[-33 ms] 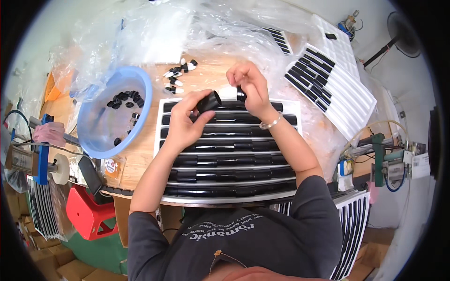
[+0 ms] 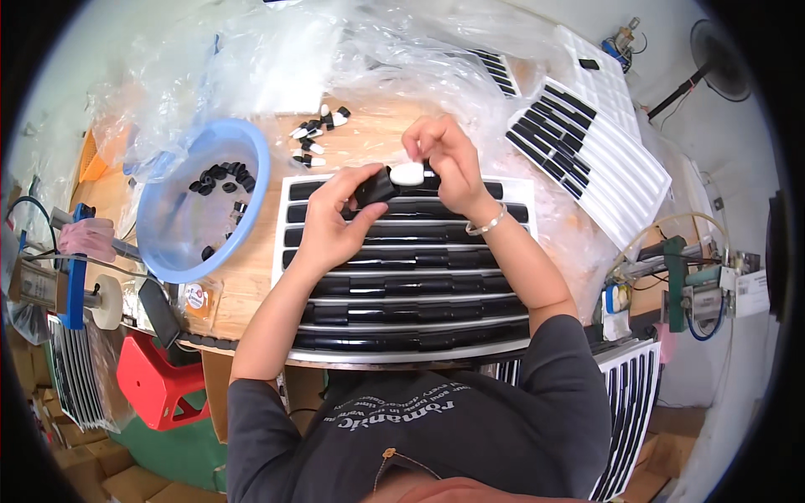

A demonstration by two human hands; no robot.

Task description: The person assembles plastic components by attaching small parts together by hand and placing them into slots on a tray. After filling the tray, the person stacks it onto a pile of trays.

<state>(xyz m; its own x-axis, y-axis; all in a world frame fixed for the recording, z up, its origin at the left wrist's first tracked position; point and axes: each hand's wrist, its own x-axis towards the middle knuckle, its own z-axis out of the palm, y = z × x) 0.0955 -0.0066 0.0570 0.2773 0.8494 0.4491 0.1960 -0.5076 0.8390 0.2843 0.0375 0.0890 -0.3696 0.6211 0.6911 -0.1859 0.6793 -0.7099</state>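
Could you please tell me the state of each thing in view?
Left hand: gripping the black cylinder
Black cylinder: held, tilted
White oval piece: between both hands
Right hand: fingers bent, grip unclear
Near tray: visible rows filled with black pieces
Upper-right tray: partly filled
Blue basin: holding small black pieces
Fan: motion unclear

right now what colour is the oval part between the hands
The oval part is white, best in head view.

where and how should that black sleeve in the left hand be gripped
Probably by the sides of the black sleeve, coming from the left, with the left hand's thumb near and fingers far. Its short, rounded shape suits an opposed pinch, which leaves its right end, facing the white piece, uncovered.
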